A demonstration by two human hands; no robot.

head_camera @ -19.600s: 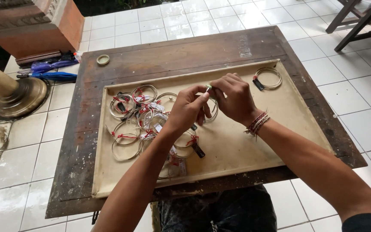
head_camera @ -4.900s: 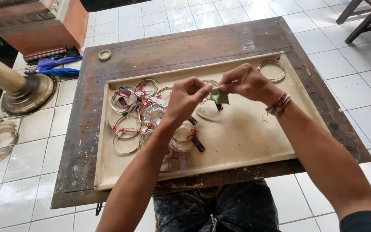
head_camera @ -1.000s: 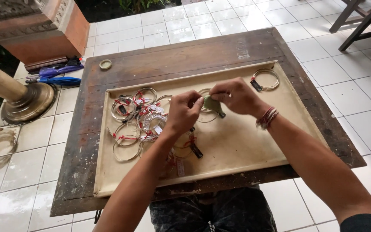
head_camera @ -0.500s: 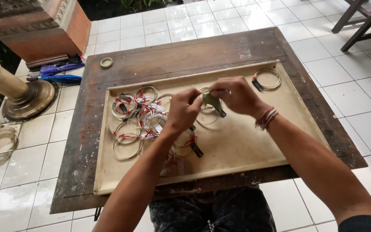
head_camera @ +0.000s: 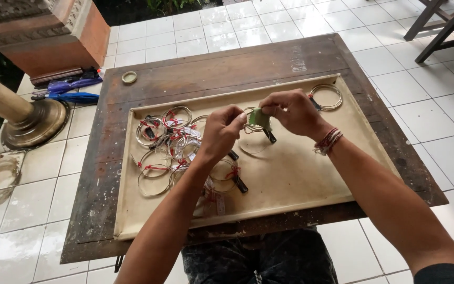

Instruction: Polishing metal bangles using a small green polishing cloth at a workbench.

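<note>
My left hand [head_camera: 222, 132] and my right hand [head_camera: 291, 112] meet above a cream tray [head_camera: 300, 173] on a low wooden table [head_camera: 227, 68]. Between their fingertips they pinch a thin wire ring [head_camera: 251, 125] with a small green pad [head_camera: 259, 118] on it and a black tag hanging below. A pile of wire rings with red ties [head_camera: 170, 143] lies on the tray's left half, just beside my left wrist. One separate ring [head_camera: 327, 97] rests at the tray's far right corner.
A small round lid [head_camera: 129, 77] sits on the table's far left corner. A brass stand base [head_camera: 33, 123], blue tools [head_camera: 72, 90] and a brick pedestal [head_camera: 53, 37] are on the tiled floor to the left. Dark chair legs [head_camera: 437, 26] stand at top right.
Both hands stay together over the tray's middle. The green pad has shifted slightly between the fingers as the ring is worked; the pile and the far ring have not moved.
</note>
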